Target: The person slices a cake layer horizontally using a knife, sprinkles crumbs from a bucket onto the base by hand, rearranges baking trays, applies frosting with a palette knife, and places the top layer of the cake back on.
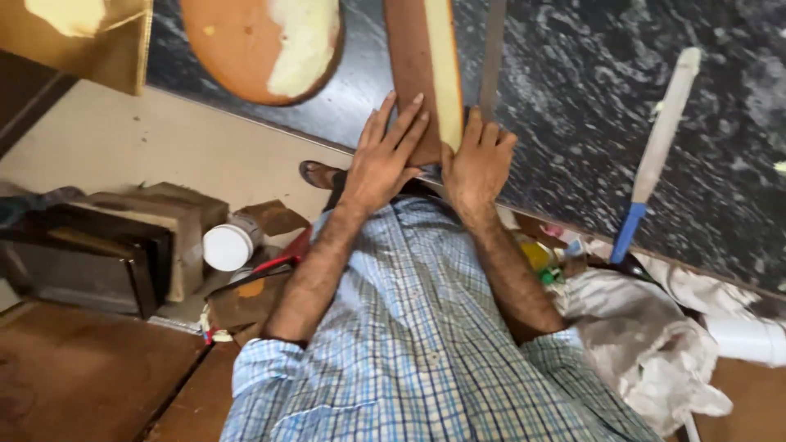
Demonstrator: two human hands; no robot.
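Floor at left holds stacked dark wooden boxes (106,245) and a white-lidded jar (228,247); above it, a round brown board (246,45) smeared with pale filler lies on the dark marble counter (573,98). Left hand (383,160) lies flat, fingers spread, pressing the near end of a long brown wooden strip (409,49) at the counter edge; right hand (477,164) just beside it, fingers together on the strip's cream edge, nothing pinched. Further right lies a blue-handled tool (655,155), with crumpled white cloth (647,344) below the counter.
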